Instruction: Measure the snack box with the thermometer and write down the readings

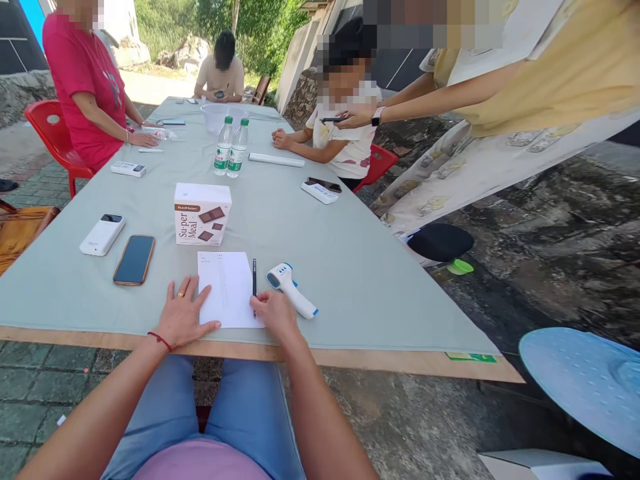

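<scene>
A white sheet of paper (225,293) with small print lies near the table's front edge. My left hand (184,312) rests with fingers spread on its left edge and the tablecloth. At the sheet's right edge, my right hand (276,313) has its fingers closed on a black pen (255,273), which stands nearly in line with the page. A white and blue infrared thermometer (293,291) lies just right of that hand. Beyond the paper stands a white "Su-per Meal" box (203,215). To the left are a phone (135,260) and a white power bank (103,235).
Two water bottles (230,148) stand mid-table on the grey-green tablecloth (380,293). Another phone and white device (320,193) lie at the right. Several people are around the table, one standing at right holding a phone. A blue hat (585,380) is at lower right.
</scene>
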`<action>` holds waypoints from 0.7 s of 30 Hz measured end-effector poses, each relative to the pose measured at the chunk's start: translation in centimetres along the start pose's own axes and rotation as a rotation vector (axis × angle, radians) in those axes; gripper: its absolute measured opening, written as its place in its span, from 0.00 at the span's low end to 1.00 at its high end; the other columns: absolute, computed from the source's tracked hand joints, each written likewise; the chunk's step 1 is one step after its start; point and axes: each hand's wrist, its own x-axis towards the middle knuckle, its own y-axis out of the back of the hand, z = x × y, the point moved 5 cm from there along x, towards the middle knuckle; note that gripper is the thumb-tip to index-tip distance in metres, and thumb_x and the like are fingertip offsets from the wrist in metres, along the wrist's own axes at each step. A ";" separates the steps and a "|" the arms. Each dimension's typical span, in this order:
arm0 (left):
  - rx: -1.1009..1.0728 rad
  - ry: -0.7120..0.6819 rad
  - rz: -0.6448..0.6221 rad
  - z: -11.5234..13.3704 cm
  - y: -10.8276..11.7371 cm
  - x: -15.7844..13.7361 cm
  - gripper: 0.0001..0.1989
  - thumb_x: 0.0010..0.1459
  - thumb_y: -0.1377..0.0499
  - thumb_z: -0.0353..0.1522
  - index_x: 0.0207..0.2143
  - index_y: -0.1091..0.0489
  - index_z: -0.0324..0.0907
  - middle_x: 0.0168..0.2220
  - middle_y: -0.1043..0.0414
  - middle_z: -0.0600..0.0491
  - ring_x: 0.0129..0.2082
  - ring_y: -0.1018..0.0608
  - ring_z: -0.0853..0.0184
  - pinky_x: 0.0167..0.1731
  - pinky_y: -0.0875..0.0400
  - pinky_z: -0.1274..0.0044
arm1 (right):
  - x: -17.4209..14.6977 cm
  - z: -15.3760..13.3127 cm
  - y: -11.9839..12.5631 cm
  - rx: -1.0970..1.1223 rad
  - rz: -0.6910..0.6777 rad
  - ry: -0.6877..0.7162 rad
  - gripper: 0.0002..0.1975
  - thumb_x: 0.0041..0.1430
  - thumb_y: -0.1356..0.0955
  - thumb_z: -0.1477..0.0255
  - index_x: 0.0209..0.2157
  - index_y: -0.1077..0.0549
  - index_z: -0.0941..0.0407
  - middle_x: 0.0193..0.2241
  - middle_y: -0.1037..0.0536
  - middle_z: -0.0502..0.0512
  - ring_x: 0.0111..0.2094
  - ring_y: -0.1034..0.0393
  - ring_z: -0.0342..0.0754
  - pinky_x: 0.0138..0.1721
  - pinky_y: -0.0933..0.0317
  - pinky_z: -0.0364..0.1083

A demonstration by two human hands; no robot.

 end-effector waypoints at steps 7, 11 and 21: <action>0.007 0.037 0.012 0.7 0.6 -0.6 0.41 0.60 0.46 0.56 0.68 0.42 0.44 0.72 0.49 0.39 0.72 0.46 0.44 0.65 0.55 0.43 | -2.0 -1.1 -2.1 0.724 0.087 0.152 0.07 0.44 0.33 0.64 0.24 0.33 0.52 0.18 0.27 0.47 0.21 0.34 0.45 0.26 0.38 0.44; -0.009 0.044 0.005 0.8 0.7 -0.4 0.41 0.60 0.45 0.56 0.68 0.42 0.44 0.72 0.49 0.40 0.72 0.46 0.45 0.65 0.55 0.44 | -2.6 -1.4 -3.1 0.648 0.086 0.188 0.09 0.42 0.33 0.64 0.27 0.27 0.53 0.22 0.24 0.48 0.25 0.33 0.46 0.30 0.36 0.45; -0.108 0.029 0.079 0.6 0.2 -0.1 0.40 0.55 0.40 0.55 0.65 0.37 0.46 0.70 0.44 0.38 0.70 0.44 0.42 0.65 0.56 0.44 | -3.3 -1.2 -3.6 0.431 0.085 0.162 0.13 0.45 0.35 0.58 0.25 0.29 0.53 0.21 0.26 0.49 0.24 0.33 0.47 0.28 0.37 0.46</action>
